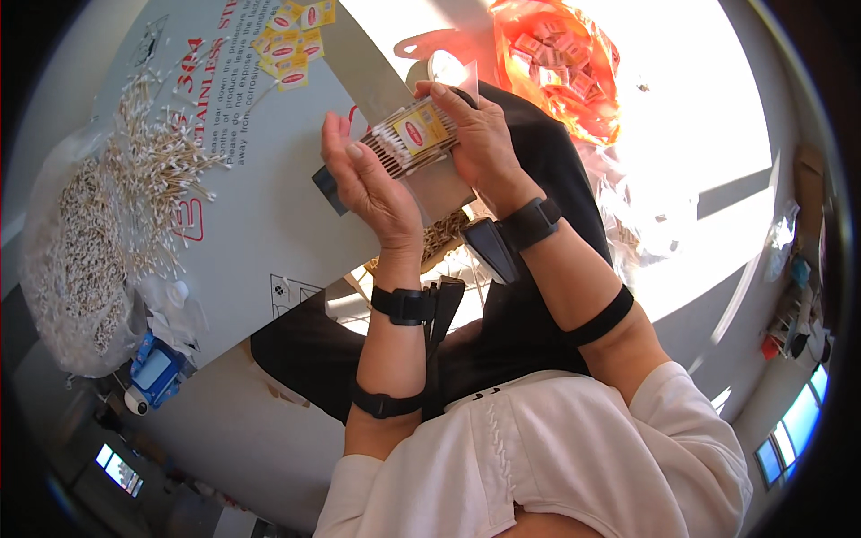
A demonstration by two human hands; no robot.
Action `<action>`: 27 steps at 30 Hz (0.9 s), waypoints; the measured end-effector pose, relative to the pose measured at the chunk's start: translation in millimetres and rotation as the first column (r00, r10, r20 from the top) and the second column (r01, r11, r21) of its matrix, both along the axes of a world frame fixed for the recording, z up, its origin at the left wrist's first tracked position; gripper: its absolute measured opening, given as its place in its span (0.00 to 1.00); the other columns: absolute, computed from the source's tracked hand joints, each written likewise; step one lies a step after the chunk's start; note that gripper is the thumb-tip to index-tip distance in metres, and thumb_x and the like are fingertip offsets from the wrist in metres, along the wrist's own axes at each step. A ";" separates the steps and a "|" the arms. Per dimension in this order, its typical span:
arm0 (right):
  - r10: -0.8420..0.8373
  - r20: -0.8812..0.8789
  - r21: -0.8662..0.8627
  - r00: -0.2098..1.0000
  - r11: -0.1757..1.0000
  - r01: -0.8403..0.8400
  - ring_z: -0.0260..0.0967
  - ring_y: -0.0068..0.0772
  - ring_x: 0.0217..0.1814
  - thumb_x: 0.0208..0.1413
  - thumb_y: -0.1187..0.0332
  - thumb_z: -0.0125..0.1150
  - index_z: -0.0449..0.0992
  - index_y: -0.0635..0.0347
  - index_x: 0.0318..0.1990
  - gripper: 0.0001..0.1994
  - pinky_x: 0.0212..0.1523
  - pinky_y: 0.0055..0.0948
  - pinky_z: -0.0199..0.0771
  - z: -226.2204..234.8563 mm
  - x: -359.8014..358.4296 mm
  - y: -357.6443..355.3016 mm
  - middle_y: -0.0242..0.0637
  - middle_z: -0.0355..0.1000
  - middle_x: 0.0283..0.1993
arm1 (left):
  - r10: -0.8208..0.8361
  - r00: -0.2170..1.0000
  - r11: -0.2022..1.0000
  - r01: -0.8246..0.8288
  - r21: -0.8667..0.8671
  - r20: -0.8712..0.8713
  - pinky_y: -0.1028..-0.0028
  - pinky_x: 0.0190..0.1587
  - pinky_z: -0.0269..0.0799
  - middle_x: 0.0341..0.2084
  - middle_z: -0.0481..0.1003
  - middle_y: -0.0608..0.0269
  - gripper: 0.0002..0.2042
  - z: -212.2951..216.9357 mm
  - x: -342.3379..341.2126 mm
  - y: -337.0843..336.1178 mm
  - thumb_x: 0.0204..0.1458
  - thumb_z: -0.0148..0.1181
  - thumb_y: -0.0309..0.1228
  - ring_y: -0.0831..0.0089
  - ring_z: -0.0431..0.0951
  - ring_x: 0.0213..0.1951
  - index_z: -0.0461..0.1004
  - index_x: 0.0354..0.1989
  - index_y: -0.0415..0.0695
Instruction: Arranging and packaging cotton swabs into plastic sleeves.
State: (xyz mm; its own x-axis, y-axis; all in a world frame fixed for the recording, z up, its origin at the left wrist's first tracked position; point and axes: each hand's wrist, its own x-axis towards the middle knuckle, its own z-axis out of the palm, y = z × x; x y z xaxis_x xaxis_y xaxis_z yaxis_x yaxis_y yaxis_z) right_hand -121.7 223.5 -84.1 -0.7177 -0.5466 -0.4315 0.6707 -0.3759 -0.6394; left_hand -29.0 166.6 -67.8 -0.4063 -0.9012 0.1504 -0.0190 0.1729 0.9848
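Just beyond my lap, my right hand (489, 148) grips a flat clear pack of cotton swabs (391, 152) by its far right end, the thumb along its top edge. A yellow and white label card (420, 130) with a red oval lies on the swabs inside the pack. My left hand (372, 188) is at the pack's left end, fingers stretched out and apart, the palm turned toward the swab tips. Whether its fingers touch the pack I cannot tell. Black straps circle both wrists and forearms.
Loose cotton swabs (161, 148) spill from a clear plastic bag (90, 260) on the grey printed tabletop (260, 215). Several yellow label cards (291, 45) lie at its far edge. An orange bag (556, 67) of packs stands at the far right. A blue packet (160, 372) sits near left.
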 end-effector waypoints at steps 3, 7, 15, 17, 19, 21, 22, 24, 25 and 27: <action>-0.004 -0.005 0.009 1.000 1.000 0.004 0.73 0.22 0.35 0.56 0.67 0.63 0.80 0.66 0.39 0.10 0.38 0.23 0.73 -0.1 -0.3 -0.2 0.33 0.77 0.36 | -0.016 1.000 1.000 0.016 0.010 0.023 0.64 0.62 0.57 0.57 0.63 0.45 0.24 5.8 -1.5 -1.7 0.66 0.39 0.41 0.59 0.63 0.60 0.60 0.61 0.33; 0.004 0.013 0.001 1.000 1.000 -0.004 0.73 0.22 0.35 0.57 0.67 0.63 0.80 0.66 0.40 0.11 0.38 0.24 0.74 2.2 -1.7 1.7 0.33 0.77 0.36 | -0.032 0.923 0.915 0.182 -0.360 0.384 0.63 0.55 0.62 0.45 0.71 0.55 0.12 4.1 8.6 -25.4 0.59 0.51 0.28 0.59 0.68 0.50 0.71 0.49 0.37; 0.009 0.011 0.000 1.000 1.000 -0.009 0.73 0.22 0.35 0.57 0.67 0.62 0.79 0.67 0.41 0.11 0.39 0.23 0.74 -1.7 -0.8 1.2 0.33 0.77 0.36 | -0.034 0.872 0.790 0.323 -0.521 0.488 0.66 0.52 0.64 0.37 0.73 0.62 0.06 -4.0 5.7 -41.6 0.50 0.57 0.22 0.63 0.68 0.46 0.78 0.36 0.44; 0.002 0.000 -0.011 1.000 1.000 -0.002 0.73 0.22 0.35 0.57 0.68 0.62 0.80 0.66 0.41 0.10 0.38 0.23 0.74 -2.5 -0.7 0.7 0.33 0.77 0.36 | -0.016 0.868 0.779 0.322 -0.539 0.496 0.66 0.51 0.64 0.36 0.72 0.62 0.06 -5.5 5.7 -41.5 0.50 0.58 0.22 0.63 0.68 0.45 0.78 0.35 0.44; 0.005 0.000 -0.010 1.000 1.000 -0.005 0.73 0.22 0.35 0.57 0.68 0.62 0.80 0.66 0.40 0.10 0.38 0.23 0.74 -2.0 -0.1 0.8 0.33 0.77 0.36 | -0.015 0.873 0.782 0.314 -0.538 0.488 0.66 0.51 0.63 0.35 0.72 0.62 0.06 -6.2 6.0 -42.2 0.50 0.58 0.22 0.63 0.67 0.45 0.78 0.34 0.45; 0.005 -0.002 -0.009 1.000 1.000 -0.005 0.73 0.22 0.35 0.57 0.67 0.62 0.80 0.66 0.40 0.10 0.38 0.23 0.74 -1.5 -0.9 1.2 0.33 0.77 0.36 | -0.019 0.870 0.783 0.319 -0.534 0.493 0.66 0.51 0.63 0.35 0.72 0.63 0.06 -4.8 5.8 -41.6 0.50 0.58 0.22 0.63 0.67 0.45 0.78 0.33 0.46; 0.003 0.003 -0.006 1.000 1.000 -0.003 0.73 0.22 0.35 0.57 0.67 0.62 0.80 0.66 0.40 0.10 0.38 0.23 0.74 -1.3 -1.1 1.1 0.33 0.77 0.36 | -0.021 0.867 0.783 0.324 -0.531 0.498 0.66 0.50 0.63 0.35 0.71 0.63 0.05 -4.2 5.5 -41.4 0.50 0.58 0.22 0.63 0.67 0.45 0.78 0.33 0.46; 0.004 0.009 -0.007 1.000 1.000 -0.004 0.73 0.22 0.35 0.57 0.67 0.62 0.80 0.66 0.40 0.10 0.38 0.23 0.74 -1.1 -0.4 0.3 0.33 0.77 0.36 | -0.030 0.871 0.784 0.324 -0.529 0.490 0.63 0.50 0.62 0.35 0.70 0.64 0.05 -4.3 4.3 -42.8 0.49 0.58 0.22 0.61 0.67 0.45 0.77 0.32 0.46; 0.006 0.006 0.001 1.000 1.000 -0.006 0.73 0.22 0.35 0.57 0.67 0.62 0.80 0.66 0.40 0.10 0.38 0.23 0.74 -1.0 0.0 0.0 0.33 0.77 0.36 | -0.040 0.876 0.786 0.325 -0.526 0.481 0.61 0.50 0.60 0.34 0.69 0.64 0.04 -4.1 4.2 -43.5 0.48 0.58 0.23 0.60 0.66 0.46 0.76 0.31 0.46; 0.005 0.001 0.012 1.000 1.000 -0.005 0.73 0.22 0.35 0.57 0.67 0.62 0.80 0.67 0.40 0.10 0.38 0.23 0.74 -2.3 -0.8 0.8 0.33 0.77 0.35 | -0.049 0.851 0.802 0.346 -0.487 0.524 0.62 0.50 0.61 0.34 0.70 0.64 0.04 2.3 1.8 -44.8 0.48 0.58 0.23 0.60 0.67 0.45 0.76 0.31 0.46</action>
State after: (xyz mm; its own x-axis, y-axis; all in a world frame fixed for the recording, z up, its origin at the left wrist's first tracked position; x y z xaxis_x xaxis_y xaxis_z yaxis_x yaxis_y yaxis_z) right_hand -122.5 224.3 -86.4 -0.7147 -0.5446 -0.4388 0.6730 -0.3649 -0.6433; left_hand -27.1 121.8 -65.5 -0.7171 -0.6132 0.3312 -0.3462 0.7259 0.5944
